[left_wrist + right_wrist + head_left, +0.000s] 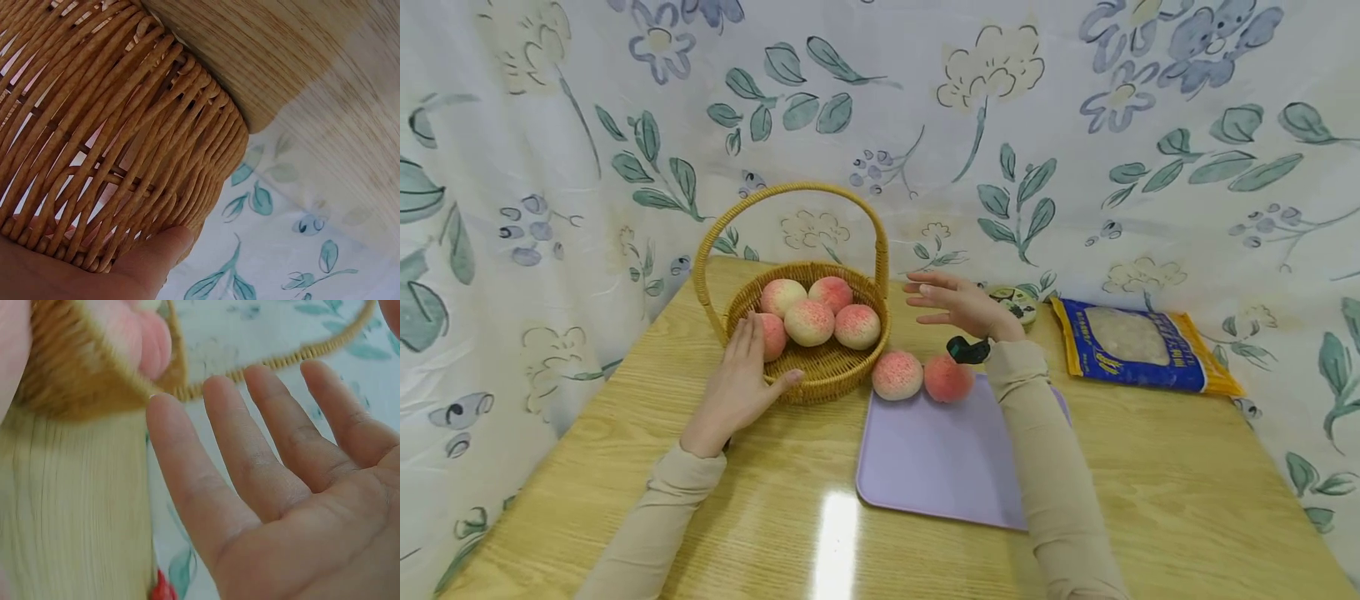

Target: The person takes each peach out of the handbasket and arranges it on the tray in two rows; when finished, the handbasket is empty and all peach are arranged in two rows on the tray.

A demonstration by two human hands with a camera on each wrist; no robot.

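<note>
A wicker basket (827,387) with a tall arched handle holds several pink-and-cream peaches (809,322). My left hand (733,383) rests against its near left rim, fingers straight beside the leftmost peach (772,337) and thumb spread towards the front rim. In the left wrist view, one digit (165,247) lies along the woven wall. To the right of the handle, my right hand (958,304) hovers with its fingers extended and nothing in it. Below it, two more peaches, a pale one (897,375) and a redder one (948,379), sit at the tray's far edge.
A purple tray (940,467) lies on the wooden table, partly under my right forearm. Behind that hand stands a round patterned tin (1018,307), partly hidden. A blue-and-yellow food packet (1142,346) lies at the right. Floral cloth (880,108) hangs behind the table.
</note>
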